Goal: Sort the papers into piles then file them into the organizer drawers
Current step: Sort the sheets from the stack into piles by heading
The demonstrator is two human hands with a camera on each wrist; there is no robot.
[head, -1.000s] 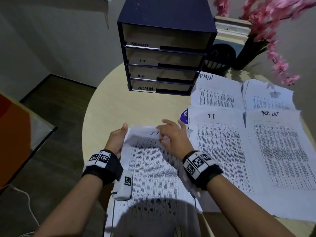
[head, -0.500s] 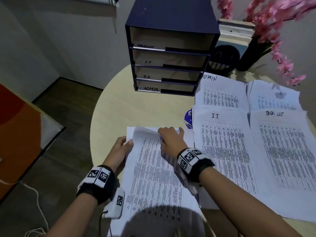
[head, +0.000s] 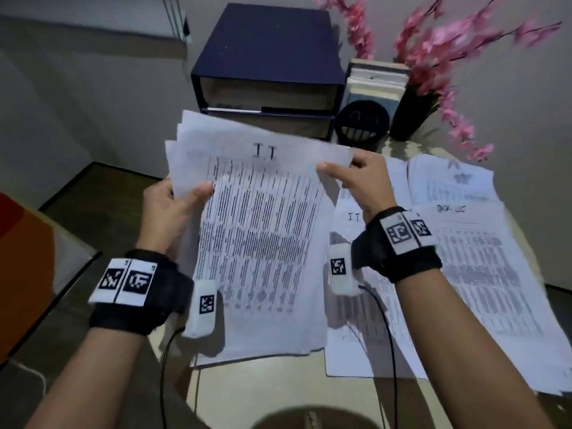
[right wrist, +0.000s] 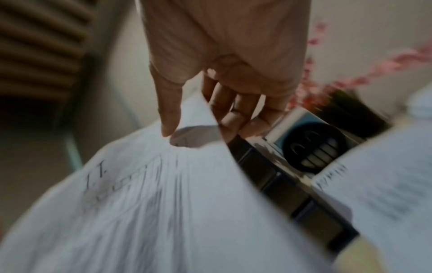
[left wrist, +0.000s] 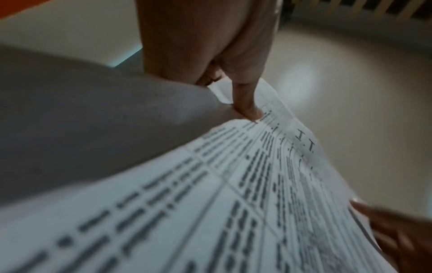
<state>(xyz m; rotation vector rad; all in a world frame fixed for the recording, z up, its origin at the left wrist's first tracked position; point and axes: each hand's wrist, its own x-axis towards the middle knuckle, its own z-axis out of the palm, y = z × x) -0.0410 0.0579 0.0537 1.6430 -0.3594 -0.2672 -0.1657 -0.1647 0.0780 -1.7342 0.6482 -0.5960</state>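
Note:
Both hands hold up a stack of printed sheets (head: 260, 243) headed "I.T.", raised off the table in front of the dark blue drawer organizer (head: 269, 60). My left hand (head: 173, 205) grips the stack's left edge, thumb on top. My right hand (head: 356, 178) pinches the top right corner, thumb on the face and fingers behind. The left wrist view shows the thumb (left wrist: 247, 109) pressed on the stack (left wrist: 210, 212). In the right wrist view the thumb (right wrist: 168, 118) lies over the papers (right wrist: 140, 212) beside the organizer (right wrist: 280, 184). The stack hides the organizer's lower drawers.
Sorted piles lie on the round table at the right: an "I.T." pile (head: 365, 305), a task list pile (head: 483, 274) and another pile behind (head: 448, 181). A black mesh pen cup (head: 362, 122), books (head: 374, 78) and a vase of pink flowers (head: 411, 113) stand right of the organizer.
The stack lay flat on the table with both hands at its top edge. Now both hands have lifted it, tilted up toward me, in front of the organizer.

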